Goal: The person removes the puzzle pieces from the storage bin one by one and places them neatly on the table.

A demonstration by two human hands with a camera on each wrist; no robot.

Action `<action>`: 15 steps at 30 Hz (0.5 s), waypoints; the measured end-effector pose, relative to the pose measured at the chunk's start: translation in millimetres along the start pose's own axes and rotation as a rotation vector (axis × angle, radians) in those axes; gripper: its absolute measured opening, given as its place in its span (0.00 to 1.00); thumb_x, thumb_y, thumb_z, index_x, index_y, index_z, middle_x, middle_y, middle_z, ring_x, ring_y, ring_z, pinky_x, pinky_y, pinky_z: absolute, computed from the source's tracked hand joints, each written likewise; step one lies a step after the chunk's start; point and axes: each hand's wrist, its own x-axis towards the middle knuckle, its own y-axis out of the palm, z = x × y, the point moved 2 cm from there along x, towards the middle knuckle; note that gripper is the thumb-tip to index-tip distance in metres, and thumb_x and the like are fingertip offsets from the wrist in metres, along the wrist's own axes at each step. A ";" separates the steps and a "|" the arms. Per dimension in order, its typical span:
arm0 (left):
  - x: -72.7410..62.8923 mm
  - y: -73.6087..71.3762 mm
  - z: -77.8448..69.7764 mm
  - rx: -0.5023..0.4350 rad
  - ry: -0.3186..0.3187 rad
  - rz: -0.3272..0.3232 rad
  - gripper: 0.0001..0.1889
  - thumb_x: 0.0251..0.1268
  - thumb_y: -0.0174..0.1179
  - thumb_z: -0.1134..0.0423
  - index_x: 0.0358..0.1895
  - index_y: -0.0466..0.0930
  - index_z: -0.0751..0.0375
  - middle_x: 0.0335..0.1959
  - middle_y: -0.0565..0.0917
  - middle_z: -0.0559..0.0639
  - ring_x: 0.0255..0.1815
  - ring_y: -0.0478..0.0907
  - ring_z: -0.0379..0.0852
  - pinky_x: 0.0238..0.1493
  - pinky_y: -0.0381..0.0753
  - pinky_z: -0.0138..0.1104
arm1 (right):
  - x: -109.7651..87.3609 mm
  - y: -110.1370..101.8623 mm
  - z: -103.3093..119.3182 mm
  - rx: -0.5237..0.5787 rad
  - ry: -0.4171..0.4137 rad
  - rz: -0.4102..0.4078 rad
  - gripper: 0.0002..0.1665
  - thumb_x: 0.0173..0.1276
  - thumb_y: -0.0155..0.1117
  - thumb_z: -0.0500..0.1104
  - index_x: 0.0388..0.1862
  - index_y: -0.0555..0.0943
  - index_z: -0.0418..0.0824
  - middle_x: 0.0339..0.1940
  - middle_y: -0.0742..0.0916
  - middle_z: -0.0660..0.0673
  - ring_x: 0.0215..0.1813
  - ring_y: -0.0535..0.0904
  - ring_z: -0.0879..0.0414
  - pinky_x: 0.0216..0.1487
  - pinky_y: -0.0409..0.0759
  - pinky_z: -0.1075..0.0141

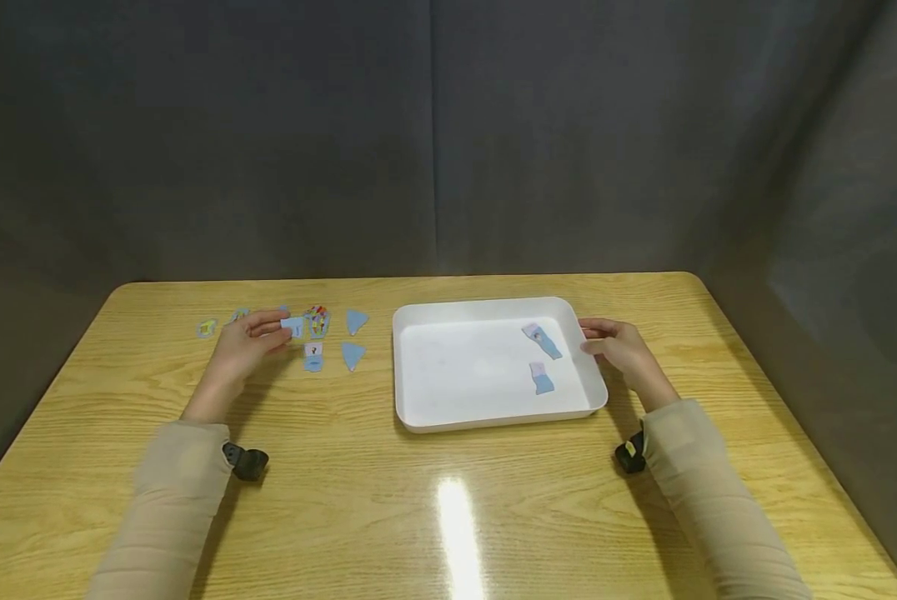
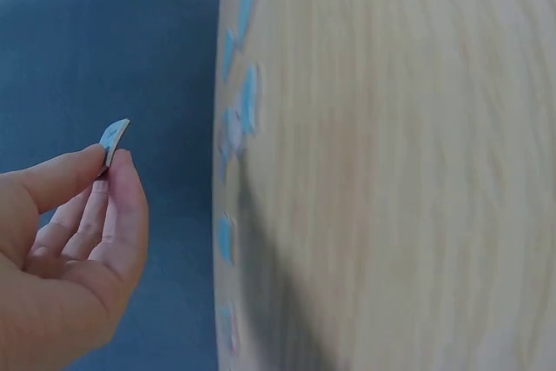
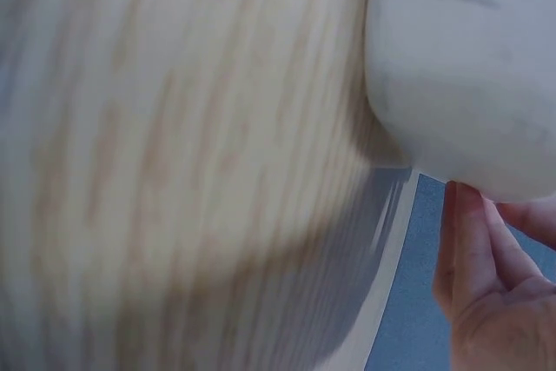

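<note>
Blue puzzle piece is being pinched between the thumb and fingers of your left hand, and you are holding it up over the far left part of the wooden tabletop. Your right hand is gripping the right wall of the white tray, its thumb touching the side near the rim. Inside the tray, toward its right end, two lilac-and-blue pieces are lying apart: a longer piece is slanting behind a shorter piece. Left of the tray, two blue triangular pieces are resting one behind the other, a farther triangle and a nearer triangle. Between them and your left hand, a multicoloured piece is lying behind a small lilac-and-blue piece. Beyond your left hand, a partly hidden piece is showing, and a yellow-and-blue piece is lying farther left. Beige sleeves are covering your forearms, and a dark curtain is hanging behind the tabletop.
</note>
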 end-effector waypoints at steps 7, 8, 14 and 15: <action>-0.7 -13.1 15.9 0.093 -0.049 0.015 0.24 0.71 0.51 0.67 0.66 0.64 0.75 0.46 0.73 0.49 0.35 0.74 0.23 0.45 0.81 0.22 | 0.5 1.1 0.3 -0.002 0.009 -0.002 0.32 0.67 0.54 0.33 0.70 0.65 0.34 0.63 0.74 0.35 0.47 0.73 0.62 0.41 0.74 0.80; -0.8 -13.9 17.4 0.102 -0.055 0.023 0.24 0.71 0.51 0.68 0.66 0.63 0.76 0.47 0.74 0.51 0.35 0.74 0.23 0.45 0.81 0.22 | 0.4 1.2 0.3 -0.003 0.010 -0.002 0.32 0.67 0.54 0.33 0.70 0.65 0.34 0.63 0.74 0.35 0.47 0.73 0.62 0.41 0.74 0.80; 2.0 -16.6 24.4 0.145 -0.092 0.037 0.24 0.69 0.52 0.71 0.65 0.63 0.79 0.52 0.73 0.62 0.32 0.74 0.24 0.41 0.82 0.23 | 1.3 0.5 -0.3 -0.010 0.012 -0.005 0.31 0.67 0.54 0.33 0.70 0.65 0.34 0.63 0.74 0.35 0.46 0.73 0.62 0.40 0.75 0.80; 2.7 -16.9 25.5 0.154 -0.101 0.034 0.25 0.68 0.53 0.71 0.65 0.62 0.79 0.52 0.73 0.63 0.31 0.74 0.24 0.40 0.82 0.23 | 1.7 0.5 -0.5 -0.008 0.012 -0.006 0.31 0.67 0.54 0.34 0.70 0.65 0.34 0.63 0.74 0.35 0.46 0.73 0.63 0.40 0.75 0.80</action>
